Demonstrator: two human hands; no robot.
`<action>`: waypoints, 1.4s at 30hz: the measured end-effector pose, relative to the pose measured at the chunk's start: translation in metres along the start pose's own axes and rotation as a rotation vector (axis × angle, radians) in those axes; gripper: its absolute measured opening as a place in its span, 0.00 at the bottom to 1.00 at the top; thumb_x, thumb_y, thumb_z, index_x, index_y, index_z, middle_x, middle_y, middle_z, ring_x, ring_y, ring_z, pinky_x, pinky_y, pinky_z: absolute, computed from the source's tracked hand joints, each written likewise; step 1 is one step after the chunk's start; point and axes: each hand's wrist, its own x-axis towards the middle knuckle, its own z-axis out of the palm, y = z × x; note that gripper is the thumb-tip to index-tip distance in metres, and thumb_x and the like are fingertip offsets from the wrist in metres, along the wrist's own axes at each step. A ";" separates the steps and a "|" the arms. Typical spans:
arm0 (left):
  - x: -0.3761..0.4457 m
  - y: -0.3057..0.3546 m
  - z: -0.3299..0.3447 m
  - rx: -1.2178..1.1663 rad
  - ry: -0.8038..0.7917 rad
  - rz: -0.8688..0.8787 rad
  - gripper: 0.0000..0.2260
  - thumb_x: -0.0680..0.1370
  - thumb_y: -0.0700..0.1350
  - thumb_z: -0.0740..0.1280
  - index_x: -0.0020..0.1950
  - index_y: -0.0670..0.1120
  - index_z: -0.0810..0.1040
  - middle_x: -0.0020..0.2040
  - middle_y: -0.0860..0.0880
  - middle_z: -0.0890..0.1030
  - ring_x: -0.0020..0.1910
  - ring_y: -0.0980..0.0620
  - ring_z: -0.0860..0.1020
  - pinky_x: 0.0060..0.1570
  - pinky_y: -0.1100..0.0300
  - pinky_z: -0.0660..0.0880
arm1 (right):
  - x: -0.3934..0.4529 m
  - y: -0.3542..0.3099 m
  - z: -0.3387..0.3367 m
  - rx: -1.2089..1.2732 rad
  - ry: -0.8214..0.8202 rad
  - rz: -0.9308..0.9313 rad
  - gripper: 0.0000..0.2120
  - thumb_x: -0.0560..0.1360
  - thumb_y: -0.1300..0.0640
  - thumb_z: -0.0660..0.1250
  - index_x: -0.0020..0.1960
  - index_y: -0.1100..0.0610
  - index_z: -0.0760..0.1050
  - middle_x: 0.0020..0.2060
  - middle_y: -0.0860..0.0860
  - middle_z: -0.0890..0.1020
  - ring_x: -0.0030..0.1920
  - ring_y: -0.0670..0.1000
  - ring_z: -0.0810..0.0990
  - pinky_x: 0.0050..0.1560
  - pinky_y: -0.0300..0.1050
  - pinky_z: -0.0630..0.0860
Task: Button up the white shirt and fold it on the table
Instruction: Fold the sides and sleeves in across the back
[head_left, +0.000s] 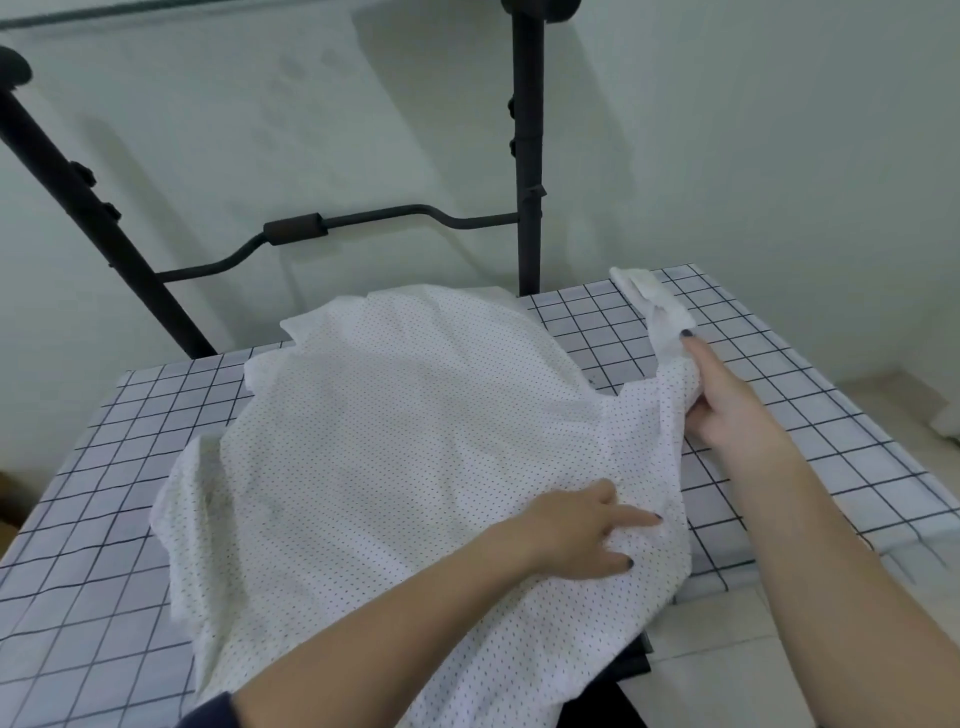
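Both hands' grip meets the white shirt (395, 441)'s right edge.

White shirt (395, 441), finely dotted: spread rumpled across the checked table (104, 519), its near edge hung over the front. One sleeve (649, 306) is stretched toward the far right corner.

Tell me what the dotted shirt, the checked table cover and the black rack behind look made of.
Shirt: thin woven fabric, probably cotton, matte; it creases softly.
Table cover: likely a cloth or vinyl sheet; it drapes over the edge.
Rack: seemingly metal tubing, matte black, with a bent crossbar.
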 end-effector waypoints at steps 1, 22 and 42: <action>0.001 0.000 0.001 0.033 -0.009 -0.002 0.24 0.79 0.54 0.62 0.75 0.60 0.61 0.53 0.52 0.67 0.45 0.53 0.72 0.38 0.60 0.67 | 0.007 -0.003 0.002 0.047 -0.014 0.001 0.23 0.72 0.47 0.73 0.62 0.57 0.77 0.53 0.57 0.84 0.49 0.52 0.85 0.46 0.50 0.81; 0.056 0.024 0.009 -0.005 0.048 0.239 0.07 0.76 0.40 0.63 0.38 0.43 0.71 0.79 0.52 0.58 0.79 0.49 0.48 0.76 0.42 0.42 | 0.030 -0.066 0.006 -0.881 0.403 -0.496 0.39 0.72 0.57 0.69 0.77 0.46 0.53 0.71 0.57 0.65 0.65 0.60 0.72 0.55 0.51 0.73; 0.066 -0.006 -0.027 -0.293 0.504 -0.123 0.13 0.77 0.39 0.60 0.59 0.47 0.79 0.58 0.50 0.77 0.52 0.53 0.75 0.55 0.52 0.76 | 0.080 -0.031 -0.005 -1.364 0.418 -0.808 0.31 0.71 0.66 0.66 0.72 0.52 0.65 0.70 0.55 0.67 0.68 0.59 0.66 0.59 0.56 0.71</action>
